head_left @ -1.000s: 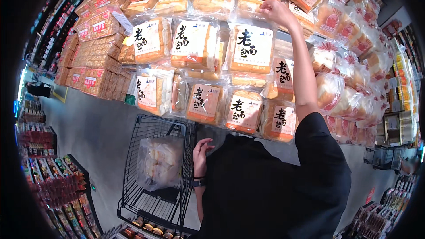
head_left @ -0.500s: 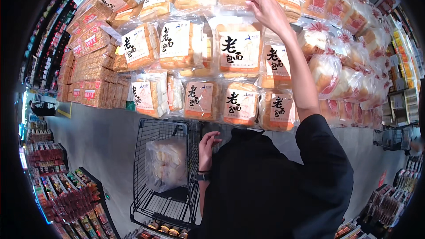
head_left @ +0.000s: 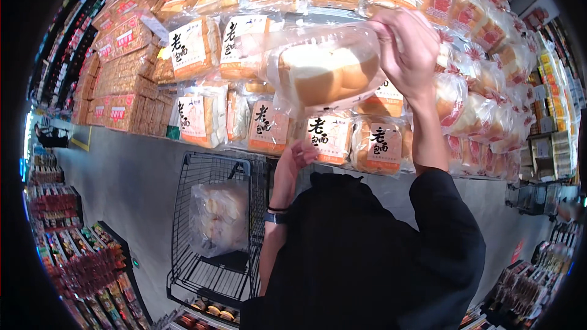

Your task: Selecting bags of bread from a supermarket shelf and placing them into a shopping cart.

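A clear bag with a bread loaf (head_left: 330, 76) in it hangs above the rows of packed bread. Its gathered upper right corner is pinched in my right hand (head_left: 408, 55), and the loaf's pale top and brown side show through the plastic. Lower down, my left hand (head_left: 295, 162) is raised at the display's front edge, its fingers loosely bent and apart with nothing in them. It is nearest to an orange-labelled bread pack (head_left: 269, 123) in the front row.
A black wire shopping cart (head_left: 173, 232) stands at my left with a clear bag of pale buns (head_left: 219, 219) inside. Brown packaged blocks (head_left: 125, 110) are stacked left of the bread. Bagged loaves with red ties (head_left: 455, 101) fill the right side. Shelves line the aisle's sides.
My right hand has lifted a bagged loaf from the display and drawn it nearer, turning it on its side. My left hand has risen from beside the cart toward the front row.
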The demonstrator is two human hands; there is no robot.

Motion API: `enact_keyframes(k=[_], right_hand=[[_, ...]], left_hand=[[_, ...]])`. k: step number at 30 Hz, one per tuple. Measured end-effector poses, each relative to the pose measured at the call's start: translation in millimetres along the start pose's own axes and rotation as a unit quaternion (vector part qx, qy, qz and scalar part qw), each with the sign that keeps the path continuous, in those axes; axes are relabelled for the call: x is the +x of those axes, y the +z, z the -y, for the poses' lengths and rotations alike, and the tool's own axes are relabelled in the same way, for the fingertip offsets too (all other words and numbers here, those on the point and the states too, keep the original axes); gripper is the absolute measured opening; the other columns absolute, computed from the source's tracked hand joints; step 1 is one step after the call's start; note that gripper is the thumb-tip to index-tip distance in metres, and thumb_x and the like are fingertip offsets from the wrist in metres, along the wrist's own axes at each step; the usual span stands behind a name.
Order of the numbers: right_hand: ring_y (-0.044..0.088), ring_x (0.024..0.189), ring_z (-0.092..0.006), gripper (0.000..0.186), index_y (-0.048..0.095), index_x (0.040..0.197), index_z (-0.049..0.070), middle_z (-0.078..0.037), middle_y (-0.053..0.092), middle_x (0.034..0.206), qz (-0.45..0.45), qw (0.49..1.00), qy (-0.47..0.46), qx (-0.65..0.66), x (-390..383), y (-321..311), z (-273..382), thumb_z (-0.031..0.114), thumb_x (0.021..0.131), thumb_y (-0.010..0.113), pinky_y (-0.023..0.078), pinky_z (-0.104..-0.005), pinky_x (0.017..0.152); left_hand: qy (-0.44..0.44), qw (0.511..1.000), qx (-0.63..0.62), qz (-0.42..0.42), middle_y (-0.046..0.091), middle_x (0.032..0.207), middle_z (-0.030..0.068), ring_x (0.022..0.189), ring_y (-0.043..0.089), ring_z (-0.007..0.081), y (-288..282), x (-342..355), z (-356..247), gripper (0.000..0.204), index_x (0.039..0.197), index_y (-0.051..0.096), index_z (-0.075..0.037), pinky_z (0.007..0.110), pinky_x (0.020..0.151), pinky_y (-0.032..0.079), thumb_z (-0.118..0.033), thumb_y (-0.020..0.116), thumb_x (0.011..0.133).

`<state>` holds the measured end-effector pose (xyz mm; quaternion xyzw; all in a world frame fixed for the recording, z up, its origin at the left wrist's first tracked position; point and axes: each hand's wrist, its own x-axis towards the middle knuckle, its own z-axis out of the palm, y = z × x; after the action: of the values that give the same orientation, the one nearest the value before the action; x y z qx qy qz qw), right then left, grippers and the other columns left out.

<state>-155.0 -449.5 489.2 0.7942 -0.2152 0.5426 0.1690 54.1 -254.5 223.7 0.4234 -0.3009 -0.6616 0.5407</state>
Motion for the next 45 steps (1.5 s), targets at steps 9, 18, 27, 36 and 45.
enact_keyframes(k=[9,18,27,36,45], right_hand=[[0.068,0.068,-0.023,0.009,0.069,0.09,0.001,-0.007,0.069,0.077,0.023,0.991,0.041,0.123,13.7,-7.2,40.0,-0.003,0.083,0.074,0.052,-0.0313,0.065],[0.072,0.076,-0.0149,0.002,0.067,0.094,-0.004,-0.008,0.07,0.083,0.098,0.91,0.194,0.354,15.9,-13.9,43.3,-0.005,0.094,0.065,0.056,-0.0257,0.07],[0.072,0.076,-0.0174,0.006,0.067,0.092,-0.004,-0.009,0.07,0.083,0.136,0.909,0.151,0.363,14.9,-39.7,43.5,-0.007,0.09,0.063,0.056,-0.0277,0.07],[0.072,0.069,-0.0239,0.009,0.067,0.086,-0.004,-0.012,0.071,0.077,0.182,0.925,0.054,0.33,32.7,-46.9,52.0,0.005,0.087,0.066,0.056,-0.0312,0.067],[0.069,0.068,-0.0227,0.008,0.07,0.092,-0.003,-0.011,0.07,0.082,0.322,0.858,-0.001,0.399,69.6,-9.6,76.1,-0.007,0.085,0.07,0.055,-0.0301,0.067]], left_hand=[[0.09,0.933,-0.343,-0.064,0.041,0.159,0.0151,0.147,0.038,0.0338,43.1,-19.1,-60.8,0.073,0.159,0.029,-0.006,0.052,0.121,0.031,-0.058,0.02,0.108],[0.154,0.938,-0.308,0.026,0.042,0.16,0.0072,0.148,0.037,0.03,39.1,-46.6,-67.1,0.066,0.158,0.036,-0.013,0.056,0.122,0.026,-0.056,0.029,0.108],[0.183,0.928,-0.301,-0.12,0.044,0.156,0.0109,0.144,0.042,0.0311,36.5,-36.3,-50.8,0.06,0.155,0.039,-0.01,0.053,0.119,0.033,-0.048,0.033,0.109],[0.179,0.952,-0.185,-0.167,0.045,0.153,0.0147,0.141,0.044,0.0326,4.7,-28.2,-4.6,0.061,0.155,0.035,-0.007,0.051,0.118,0.038,-0.047,0.037,0.109],[0.163,0.913,-0.357,-0.115,0.042,0.157,0.0159,0.142,0.044,0.0339,-8.9,-31.0,5.7,0.068,0.158,0.031,-0.008,0.052,0.118,0.037,-0.055,0.03,0.108]])
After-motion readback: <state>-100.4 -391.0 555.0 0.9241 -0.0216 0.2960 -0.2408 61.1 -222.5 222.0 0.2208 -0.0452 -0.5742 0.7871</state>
